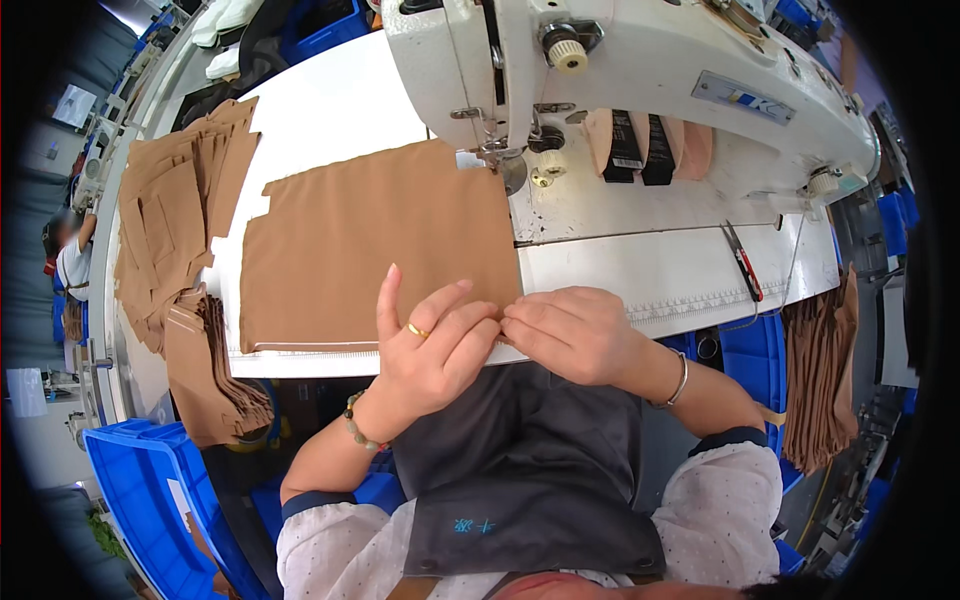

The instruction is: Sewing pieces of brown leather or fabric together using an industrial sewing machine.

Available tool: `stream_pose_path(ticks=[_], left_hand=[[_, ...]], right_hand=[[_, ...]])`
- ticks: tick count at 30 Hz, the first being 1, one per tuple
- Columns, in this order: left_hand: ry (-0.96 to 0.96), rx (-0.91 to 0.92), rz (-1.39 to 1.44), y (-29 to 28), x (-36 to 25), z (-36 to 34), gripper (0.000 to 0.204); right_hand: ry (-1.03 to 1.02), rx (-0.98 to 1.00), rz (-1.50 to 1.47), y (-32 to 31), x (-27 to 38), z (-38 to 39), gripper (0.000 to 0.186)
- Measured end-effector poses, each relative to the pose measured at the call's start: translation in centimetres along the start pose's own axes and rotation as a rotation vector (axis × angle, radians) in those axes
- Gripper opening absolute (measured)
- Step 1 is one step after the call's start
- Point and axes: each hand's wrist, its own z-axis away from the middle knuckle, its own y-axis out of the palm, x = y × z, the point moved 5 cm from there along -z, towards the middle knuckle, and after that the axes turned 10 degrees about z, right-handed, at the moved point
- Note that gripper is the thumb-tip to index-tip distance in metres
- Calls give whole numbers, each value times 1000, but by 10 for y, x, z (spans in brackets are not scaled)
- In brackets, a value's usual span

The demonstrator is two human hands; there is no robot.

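Observation:
A flat brown fabric panel [370, 250] lies on the white sewing table [325, 85], its upper right corner beside the needle and presser foot of the white sewing machine [640, 50]. At the panel's lower right corner, my left hand [435, 350] and my right hand [575, 340] are closed on the fabric edge, their fingertips nearly meeting. My left little finger sticks up, apart from the others. The pinched edge is mostly hidden under my fingers.
Brown cut pieces [180, 200] are piled at the left; more [820, 380] hang at the right. Scissors [740, 260] and labelled pink pieces [690, 150] lie right of the needle. Blue crates [110, 450] flank my lap. A co-worker [75, 255] is at the far left.

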Motion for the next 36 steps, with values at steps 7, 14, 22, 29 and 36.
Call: stream_pose_path(ticks=[7, 14, 22, 29, 36], left_hand=[[95, -51, -112, -19, -13, 2, 5], [143, -26, -115, -26, -11, 2, 4], [148, -1, -72, -22, -11, 4, 4], [134, 29, -60, -16, -8, 6, 6], [135, 103, 8, -10, -6, 2, 11]], right_hand=[[-35, -46, 47, 0, 3, 4, 22], [-76, -17, 86, 0, 7, 6, 23], [-201, -52, 161, -6, 15, 10, 21], [-256, 1, 205, -5, 15, 10, 16], [-243, 95, 127, -2, 10, 10, 15]])
